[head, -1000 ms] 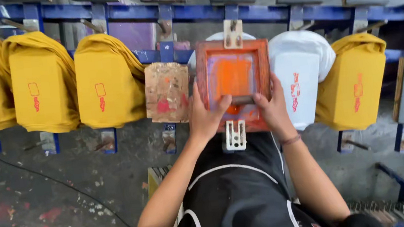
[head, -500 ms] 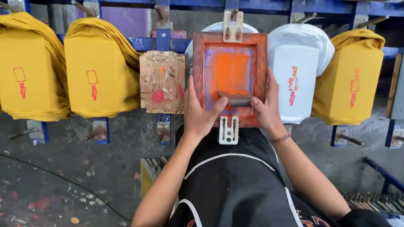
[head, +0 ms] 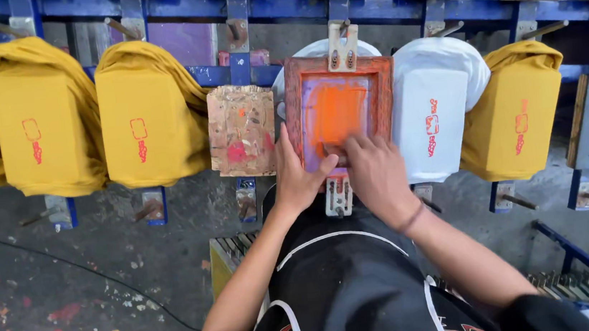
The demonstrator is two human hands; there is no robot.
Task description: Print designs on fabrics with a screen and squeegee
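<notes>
Far left, two yellow shirts hang stretched over boards on the blue rack, each with a small red print; a third, yellow shirt, sits just right of them, same print. Next right is a bare board smeared with dried paint. Low on the near left, the floor carries paint spots, a black cable and some bottles at the bottom edge. Centre: the wooden screen frame, orange ink across its mesh, lies flat on a white shirt on its board. Left hand grips the frame's near left edge, fingers curled on the rim, thumb on the mesh side. Right hand lies knuckles-up over the frame's near edge, fingers bent down onto the mesh; what is under them, cannot tell. Right of the frame, a white shirt with red print, then another yellow shirt further right, tilted, also printed.
</notes>
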